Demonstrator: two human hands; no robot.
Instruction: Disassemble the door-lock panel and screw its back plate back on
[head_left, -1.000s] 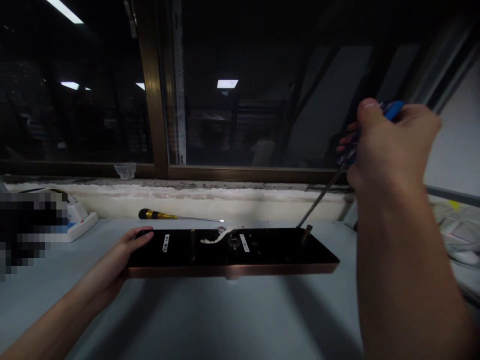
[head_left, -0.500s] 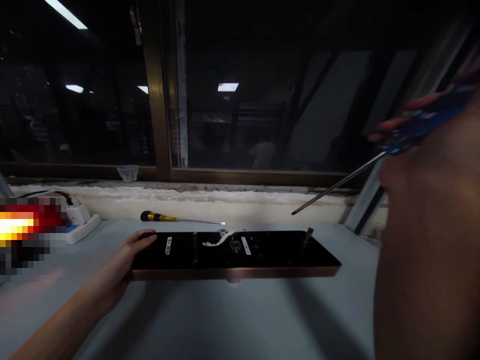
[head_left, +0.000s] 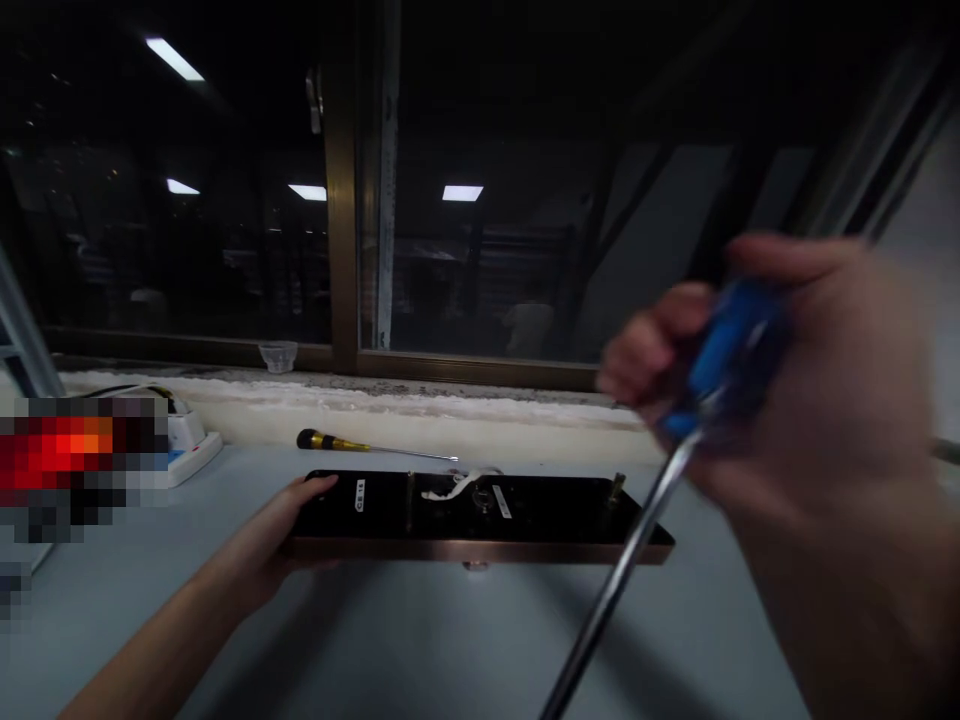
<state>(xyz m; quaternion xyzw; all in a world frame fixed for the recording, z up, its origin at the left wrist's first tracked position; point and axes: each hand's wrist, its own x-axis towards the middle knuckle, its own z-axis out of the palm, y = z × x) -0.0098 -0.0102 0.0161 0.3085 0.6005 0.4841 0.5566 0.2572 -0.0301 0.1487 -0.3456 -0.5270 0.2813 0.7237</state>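
My left hand (head_left: 281, 530) grips the left end of a long black door-lock panel (head_left: 555, 505) with copper-coloured sides, thumb on top and fingers beneath. A white cable (head_left: 454, 488), printed labels and brass-coloured posts show on its upper face. My right hand (head_left: 795, 370), blurred and close to the camera, is closed around the blue handle of a screwdriver (head_left: 626, 570). Its steel shaft points down and left, passing in front of the panel's right part, and its tip is out of view. Behind the panel lies a second screwdriver (head_left: 334, 441) with a yellow and black handle.
The grey-blue table (head_left: 420, 650) runs back to a low wall under a dark window. A white power strip (head_left: 196, 455) with plugs stands at left, beside a pixelated patch. On the sill sits a small clear plastic cup (head_left: 278, 356).
My right hand has swung in from the right edge with the blue screwdriver, whose shaft now points down toward the camera. My left hand keeps its hold on the panel. The view has shifted slightly.
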